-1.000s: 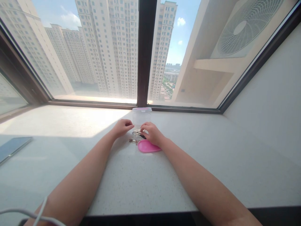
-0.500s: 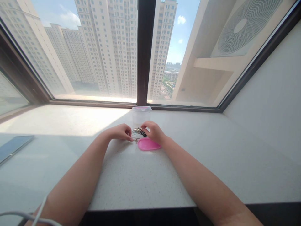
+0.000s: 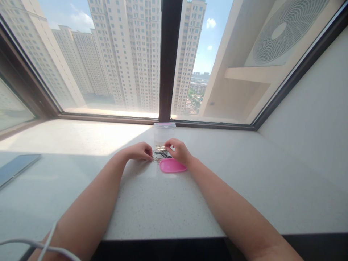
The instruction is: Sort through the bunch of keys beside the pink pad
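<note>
My left hand (image 3: 141, 151) is closed in a pinch at a small metal ring (image 3: 155, 159) on the white sill. My right hand (image 3: 178, 150) faces it, thumb and forefinger pinching the end of a thin gold-coloured metal piece (image 3: 161, 146). Below that piece lie a black strip-like item (image 3: 164, 154) and other small metal parts, too small to tell apart. A pink oval tray or lid (image 3: 173, 166) rests just in front, its right end close under my right wrist. Behind my hands stands a clear plastic box (image 3: 164, 133) with its lid on.
A flat phone or tablet (image 3: 16, 168) lies at the left. A white cable (image 3: 46, 247) crosses my left forearm at the lower left. The dark window frame (image 3: 166, 65) rises behind the box, and the sill's front edge (image 3: 163, 239) runs near my elbows.
My right fingers have lifted slightly, and the gold-coloured piece now shows more clearly at their tips. The black item lies flatter and lower. My left hand has hardly moved.
</note>
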`<move>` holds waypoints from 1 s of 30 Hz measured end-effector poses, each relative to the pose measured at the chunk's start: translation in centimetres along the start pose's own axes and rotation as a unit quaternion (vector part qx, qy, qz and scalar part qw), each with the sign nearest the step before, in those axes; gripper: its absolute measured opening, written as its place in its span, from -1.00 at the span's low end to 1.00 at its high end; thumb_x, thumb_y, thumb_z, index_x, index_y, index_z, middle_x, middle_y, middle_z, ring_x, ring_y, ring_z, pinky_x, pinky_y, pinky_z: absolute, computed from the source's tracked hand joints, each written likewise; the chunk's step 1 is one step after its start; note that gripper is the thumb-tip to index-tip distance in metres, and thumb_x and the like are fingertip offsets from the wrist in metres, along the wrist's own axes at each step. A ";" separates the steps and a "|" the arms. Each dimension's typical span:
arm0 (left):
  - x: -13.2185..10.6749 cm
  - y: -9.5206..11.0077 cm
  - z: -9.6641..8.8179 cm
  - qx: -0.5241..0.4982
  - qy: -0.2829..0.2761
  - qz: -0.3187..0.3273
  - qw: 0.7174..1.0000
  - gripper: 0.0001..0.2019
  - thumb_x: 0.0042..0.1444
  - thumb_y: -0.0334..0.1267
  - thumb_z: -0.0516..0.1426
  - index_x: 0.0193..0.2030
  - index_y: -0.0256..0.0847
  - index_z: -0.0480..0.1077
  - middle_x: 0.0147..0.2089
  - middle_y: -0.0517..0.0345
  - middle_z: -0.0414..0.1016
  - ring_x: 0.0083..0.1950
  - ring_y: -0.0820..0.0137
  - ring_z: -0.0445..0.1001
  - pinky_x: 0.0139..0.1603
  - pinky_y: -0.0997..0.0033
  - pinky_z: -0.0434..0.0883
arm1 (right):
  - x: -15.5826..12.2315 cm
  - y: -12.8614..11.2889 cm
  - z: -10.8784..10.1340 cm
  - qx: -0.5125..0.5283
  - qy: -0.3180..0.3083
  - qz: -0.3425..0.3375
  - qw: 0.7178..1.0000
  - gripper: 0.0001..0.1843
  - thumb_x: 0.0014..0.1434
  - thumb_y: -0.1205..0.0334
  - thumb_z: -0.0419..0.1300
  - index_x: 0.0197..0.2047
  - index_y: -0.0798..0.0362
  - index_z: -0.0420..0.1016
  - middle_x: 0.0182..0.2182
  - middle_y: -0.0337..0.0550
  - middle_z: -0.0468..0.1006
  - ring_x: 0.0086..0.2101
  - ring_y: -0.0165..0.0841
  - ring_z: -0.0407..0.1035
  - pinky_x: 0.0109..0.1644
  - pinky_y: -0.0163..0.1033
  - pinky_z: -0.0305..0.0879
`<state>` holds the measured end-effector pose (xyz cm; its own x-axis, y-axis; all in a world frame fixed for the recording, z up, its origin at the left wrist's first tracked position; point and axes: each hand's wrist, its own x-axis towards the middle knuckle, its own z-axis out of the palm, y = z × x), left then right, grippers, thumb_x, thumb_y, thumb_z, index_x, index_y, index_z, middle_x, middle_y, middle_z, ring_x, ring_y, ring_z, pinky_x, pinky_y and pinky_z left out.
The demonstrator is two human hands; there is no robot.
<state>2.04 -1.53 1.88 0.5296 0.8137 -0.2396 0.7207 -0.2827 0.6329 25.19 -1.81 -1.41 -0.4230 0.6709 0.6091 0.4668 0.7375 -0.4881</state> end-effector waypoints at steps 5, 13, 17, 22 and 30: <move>-0.3 0.4 -0.1 -0.049 0.008 -0.013 0.999 -0.80 -0.18 -0.18 0.17 -0.42 -0.24 0.50 -0.56 0.19 0.41 -0.53 0.42 0.31 -0.53 0.46 0.21 | 0.0 0.1 0.0 0.003 0.004 0.002 1.000 -0.94 0.12 0.37 0.16 -0.30 0.08 0.45 -0.39 -0.15 0.51 -0.34 -0.34 0.35 -0.21 -0.24 0.26; -0.3 0.2 0.0 -0.080 0.055 -0.023 0.995 -0.79 -0.14 -0.21 0.11 -0.39 -0.26 0.50 -0.58 0.20 0.35 -0.56 0.43 0.29 -0.56 0.46 0.18 | -0.1 0.4 0.0 0.009 0.021 0.009 1.000 -0.94 0.13 0.36 0.16 -0.30 0.09 0.46 -0.40 -0.16 0.51 -0.36 -0.36 0.36 -0.22 -0.27 0.27; -0.3 0.1 0.0 -0.090 0.062 -0.027 0.994 -0.71 -0.13 -0.23 0.10 -0.26 -0.25 0.50 -0.49 0.18 0.40 -0.54 0.43 0.33 -0.57 0.47 0.21 | -0.1 0.7 0.1 0.014 0.029 0.018 0.999 -0.89 0.16 0.34 0.12 -0.25 0.08 0.46 -0.37 -0.15 0.52 -0.33 -0.36 0.37 -0.22 -0.27 0.28; -0.4 0.4 0.1 -0.102 0.073 -0.027 0.992 -0.68 -0.14 -0.24 0.08 -0.20 -0.25 0.44 -0.47 0.18 0.40 -0.57 0.44 0.33 -0.60 0.47 0.21 | -0.2 0.8 0.1 0.014 0.031 0.010 0.999 -0.85 0.19 0.33 0.11 -0.22 0.08 0.49 -0.36 -0.12 0.53 -0.33 -0.35 0.36 -0.21 -0.26 0.29; -0.3 0.2 0.2 -0.083 0.085 -0.029 0.993 -0.82 -0.15 -0.23 0.10 -0.36 -0.23 0.38 -0.52 0.21 0.37 -0.57 0.44 0.34 -0.63 0.50 0.20 | -0.2 0.6 0.0 0.015 0.032 0.018 0.999 -0.85 0.19 0.30 0.11 -0.22 0.08 0.50 -0.36 -0.13 0.53 -0.36 -0.36 0.36 -0.22 -0.26 0.29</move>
<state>2.13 -1.92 1.96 0.3962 0.9039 -0.1614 0.6575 -0.1566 0.7369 25.55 -1.49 -1.81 -0.3556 0.6921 0.6281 0.4580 0.7148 -0.5284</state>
